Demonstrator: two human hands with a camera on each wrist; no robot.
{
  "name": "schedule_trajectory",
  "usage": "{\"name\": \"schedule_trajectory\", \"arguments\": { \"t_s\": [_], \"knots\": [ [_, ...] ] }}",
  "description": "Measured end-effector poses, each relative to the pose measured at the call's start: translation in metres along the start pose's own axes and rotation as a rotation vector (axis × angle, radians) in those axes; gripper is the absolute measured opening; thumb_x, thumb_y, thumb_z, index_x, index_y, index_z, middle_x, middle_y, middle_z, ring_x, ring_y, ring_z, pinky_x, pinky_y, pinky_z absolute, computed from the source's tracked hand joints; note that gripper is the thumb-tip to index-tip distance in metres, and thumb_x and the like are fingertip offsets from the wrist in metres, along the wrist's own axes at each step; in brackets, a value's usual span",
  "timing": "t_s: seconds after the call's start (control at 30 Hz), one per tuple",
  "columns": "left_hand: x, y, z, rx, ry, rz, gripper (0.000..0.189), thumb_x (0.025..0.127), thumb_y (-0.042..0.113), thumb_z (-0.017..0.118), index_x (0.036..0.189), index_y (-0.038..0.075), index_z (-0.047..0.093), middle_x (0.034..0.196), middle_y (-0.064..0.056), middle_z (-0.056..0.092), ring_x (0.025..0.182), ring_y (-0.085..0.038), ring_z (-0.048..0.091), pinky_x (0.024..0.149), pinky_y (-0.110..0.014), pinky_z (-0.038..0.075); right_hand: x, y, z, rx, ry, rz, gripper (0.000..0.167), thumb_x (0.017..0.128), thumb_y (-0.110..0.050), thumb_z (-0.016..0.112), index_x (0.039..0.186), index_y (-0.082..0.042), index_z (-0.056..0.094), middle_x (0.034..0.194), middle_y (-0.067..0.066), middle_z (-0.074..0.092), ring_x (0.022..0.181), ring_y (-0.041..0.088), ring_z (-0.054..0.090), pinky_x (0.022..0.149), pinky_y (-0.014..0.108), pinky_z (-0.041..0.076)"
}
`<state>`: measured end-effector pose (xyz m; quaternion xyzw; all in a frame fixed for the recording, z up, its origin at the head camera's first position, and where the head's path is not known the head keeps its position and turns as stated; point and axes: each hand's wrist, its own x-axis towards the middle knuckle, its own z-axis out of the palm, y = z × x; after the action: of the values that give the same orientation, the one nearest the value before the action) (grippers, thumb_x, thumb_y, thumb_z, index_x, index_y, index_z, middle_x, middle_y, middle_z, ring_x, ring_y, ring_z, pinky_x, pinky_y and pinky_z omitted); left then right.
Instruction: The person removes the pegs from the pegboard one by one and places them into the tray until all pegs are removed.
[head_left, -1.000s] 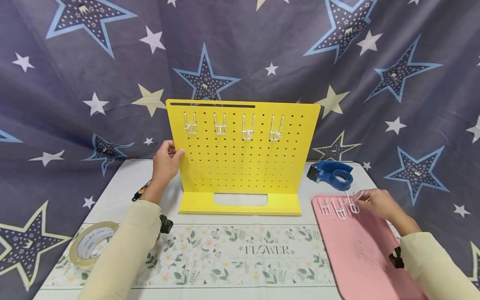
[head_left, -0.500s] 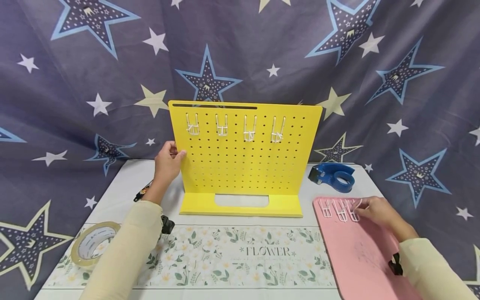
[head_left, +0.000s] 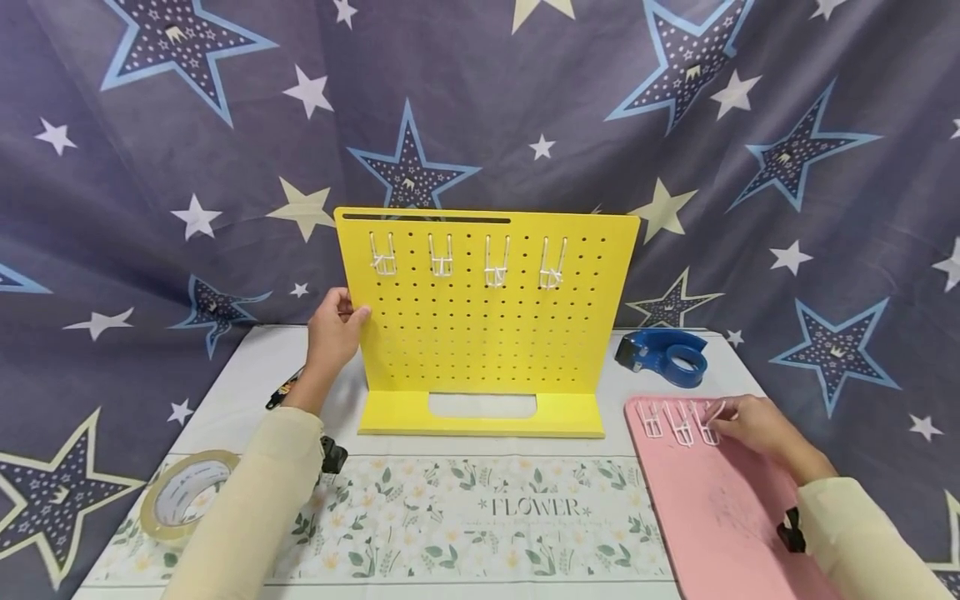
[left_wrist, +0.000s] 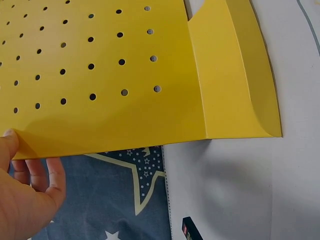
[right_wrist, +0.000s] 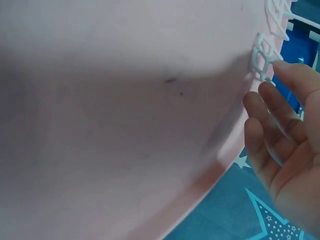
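Observation:
A yellow pegboard point(head_left: 480, 333) stands upright on its base at the middle of the table. My left hand point(head_left: 335, 327) grips its left edge, thumb on the front and fingers behind, as the left wrist view also shows. Several white wire hooks point(head_left: 442, 257) hang in a row near the board's top. On the right, my right hand point(head_left: 753, 425) pinches a white wire hook point(right_wrist: 262, 57) between thumb and index finger at the far end of the pink tray point(head_left: 720, 500). Two more white hooks point(head_left: 682, 423) lie to its left on the tray.
A blue tape dispenser point(head_left: 663, 357) sits behind the tray. A roll of tape point(head_left: 168, 500) lies at the left beside my forearm, and a small dark patterned object point(head_left: 283, 388) lies behind that forearm. A starry curtain point(head_left: 480, 100) hangs behind the table.
The hook in my right hand was tilted up from the tray one second ago and is now lowered beside the other two. My left hand stays on the board's edge.

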<state>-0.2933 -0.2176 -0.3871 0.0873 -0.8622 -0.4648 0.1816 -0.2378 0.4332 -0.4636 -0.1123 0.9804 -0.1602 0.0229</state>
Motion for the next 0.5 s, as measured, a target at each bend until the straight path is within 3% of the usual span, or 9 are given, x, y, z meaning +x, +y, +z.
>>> {"name": "schedule_trajectory", "arguments": {
  "t_s": [0.3,0.5],
  "knots": [
    [0.001,-0.002,0.001,-0.014,0.008,0.011,0.026,0.102,0.017,0.063,0.123,0.006,0.054,0.115,-0.015,0.064,0.108,-0.030,0.065,0.090,-0.040,0.053,0.000,-0.005,-0.029,-0.034,0.004,0.040,0.020,0.089,-0.016,0.070,0.106,-0.008,0.075,0.096,0.013,0.076,0.085,0.029,0.069,0.073,0.047,0.055],
    [0.002,-0.005,0.001,-0.009,0.007,0.016,0.026,0.102,0.018,0.062,0.124,0.006,0.054,0.115,-0.015,0.063,0.108,-0.030,0.064,0.091,-0.040,0.053,0.005,-0.015,-0.055,-0.052,0.126,0.014,0.021,0.091,-0.013,0.070,0.109,-0.003,0.073,0.097,0.020,0.075,0.085,0.037,0.071,0.075,0.057,0.054]
  ]
}}
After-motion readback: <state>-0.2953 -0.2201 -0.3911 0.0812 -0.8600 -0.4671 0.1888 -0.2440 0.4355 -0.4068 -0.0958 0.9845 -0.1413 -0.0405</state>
